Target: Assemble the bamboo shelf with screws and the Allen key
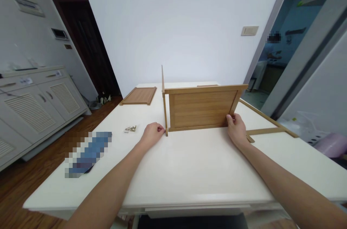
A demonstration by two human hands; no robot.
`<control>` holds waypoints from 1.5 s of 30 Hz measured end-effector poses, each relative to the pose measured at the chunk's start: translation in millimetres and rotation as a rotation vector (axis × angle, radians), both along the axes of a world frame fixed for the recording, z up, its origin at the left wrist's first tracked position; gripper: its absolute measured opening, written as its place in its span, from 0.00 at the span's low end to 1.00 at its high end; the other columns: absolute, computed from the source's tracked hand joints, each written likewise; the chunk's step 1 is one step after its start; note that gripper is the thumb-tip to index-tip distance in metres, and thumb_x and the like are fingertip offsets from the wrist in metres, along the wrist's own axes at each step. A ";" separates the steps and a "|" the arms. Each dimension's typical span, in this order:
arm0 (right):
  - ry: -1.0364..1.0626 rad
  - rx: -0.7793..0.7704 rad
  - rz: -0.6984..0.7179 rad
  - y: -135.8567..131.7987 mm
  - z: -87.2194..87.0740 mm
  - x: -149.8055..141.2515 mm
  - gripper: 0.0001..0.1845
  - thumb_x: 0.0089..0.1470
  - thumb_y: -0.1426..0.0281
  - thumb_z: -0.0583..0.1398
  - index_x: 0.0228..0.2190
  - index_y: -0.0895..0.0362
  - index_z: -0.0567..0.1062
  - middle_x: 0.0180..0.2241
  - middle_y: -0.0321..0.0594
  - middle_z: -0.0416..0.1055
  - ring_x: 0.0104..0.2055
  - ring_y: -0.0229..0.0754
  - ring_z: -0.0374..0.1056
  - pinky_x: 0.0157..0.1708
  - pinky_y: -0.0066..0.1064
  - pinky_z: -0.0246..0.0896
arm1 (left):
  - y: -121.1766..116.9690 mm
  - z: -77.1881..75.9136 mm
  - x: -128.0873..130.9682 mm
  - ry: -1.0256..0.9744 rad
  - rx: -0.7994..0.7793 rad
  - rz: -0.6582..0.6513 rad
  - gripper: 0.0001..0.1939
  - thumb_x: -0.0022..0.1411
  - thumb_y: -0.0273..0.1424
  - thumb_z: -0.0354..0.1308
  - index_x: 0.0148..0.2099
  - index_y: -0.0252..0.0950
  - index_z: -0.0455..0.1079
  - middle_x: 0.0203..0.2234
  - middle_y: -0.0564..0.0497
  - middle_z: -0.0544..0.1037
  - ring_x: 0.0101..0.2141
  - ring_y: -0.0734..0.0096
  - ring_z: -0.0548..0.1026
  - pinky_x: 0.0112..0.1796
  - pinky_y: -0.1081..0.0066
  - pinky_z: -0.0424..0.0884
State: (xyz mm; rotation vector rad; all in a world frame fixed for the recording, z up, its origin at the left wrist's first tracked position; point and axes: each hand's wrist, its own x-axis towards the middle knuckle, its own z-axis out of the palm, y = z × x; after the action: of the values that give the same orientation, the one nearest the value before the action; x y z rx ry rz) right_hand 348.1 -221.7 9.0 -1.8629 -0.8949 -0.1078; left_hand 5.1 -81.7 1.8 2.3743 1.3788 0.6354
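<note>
Wooden panel (203,108): stands upright on its long edge between the two hands, its framed face towards the wearer; the back is out of sight.
Right hand (236,126): grasps the panel's lower right corner, thumb on the near face, fingers round the side edge with their tips hidden.
Left hand (154,132): fingers curled at the foot of the edge-on piece; whether they pinch it or only touch it, I cannot tell.
Edge-on piece (164,103): rises just beside the left hand, at the panel's left end; turned so thin that its faces barely show, and the join is unclear.
Screws (131,128): a small heap left of the left hand, too small to count.
Blurred blue object (93,151): farther left of that hand, pixelated beyond recognition.
Flat panel (141,95): lies beyond the left hand.
Wooden strips (267,131): lie right of the right hand, one end partly covered by it.
Brown sliver (207,85): beyond both hands, mostly hidden behind the upright panel.
White table (200,175): under both hands.
</note>
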 end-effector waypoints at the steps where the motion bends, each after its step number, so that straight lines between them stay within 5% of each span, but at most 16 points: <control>1: 0.003 0.001 -0.001 0.0 -0.2 -0.1 0.26 0.57 0.52 0.49 0.44 0.58 0.70 0.35 0.47 0.73 0.35 0.48 0.65 0.39 0.39 0.59 | -0.5 0.5 -0.1 -0.009 0.000 0.002 0.08 0.55 0.30 0.57 0.30 0.37 0.79 0.29 0.50 0.80 0.31 0.69 0.75 0.33 0.73 0.65; 25: 0.048 -0.006 0.079 -1.1 4.8 -5.4 0.25 0.55 0.54 0.53 0.45 0.59 0.72 0.40 0.49 0.76 0.40 0.49 0.69 0.43 0.38 0.61 | -1.1 16.1 -10.8 0.050 -0.076 0.013 0.10 0.56 0.31 0.57 0.35 0.38 0.80 0.34 0.50 0.83 0.35 0.65 0.77 0.38 0.72 0.67; 33: 0.038 -0.058 0.105 -2.1 4.8 -5.1 0.17 0.46 0.69 0.58 0.40 0.58 0.74 0.37 0.46 0.76 0.38 0.49 0.70 0.42 0.39 0.63 | 5.4 5.1 -10.9 0.018 -0.036 0.022 0.09 0.56 0.30 0.57 0.34 0.38 0.79 0.33 0.51 0.82 0.35 0.67 0.77 0.38 0.73 0.67; 45: -0.015 -0.034 0.125 0.3 5.2 -3.9 0.17 0.47 0.67 0.57 0.41 0.57 0.75 0.35 0.45 0.77 0.38 0.49 0.71 0.42 0.41 0.63 | 13.0 1.4 -5.0 -0.073 -0.036 0.095 0.08 0.54 0.28 0.58 0.36 0.38 0.78 0.32 0.51 0.81 0.34 0.69 0.77 0.37 0.74 0.68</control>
State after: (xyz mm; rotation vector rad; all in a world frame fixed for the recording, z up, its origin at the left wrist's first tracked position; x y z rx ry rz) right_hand 344.1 -221.4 14.1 -1.8344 -1.0270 -0.0294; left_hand 0.1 -68.7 3.2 2.2451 1.4658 0.7093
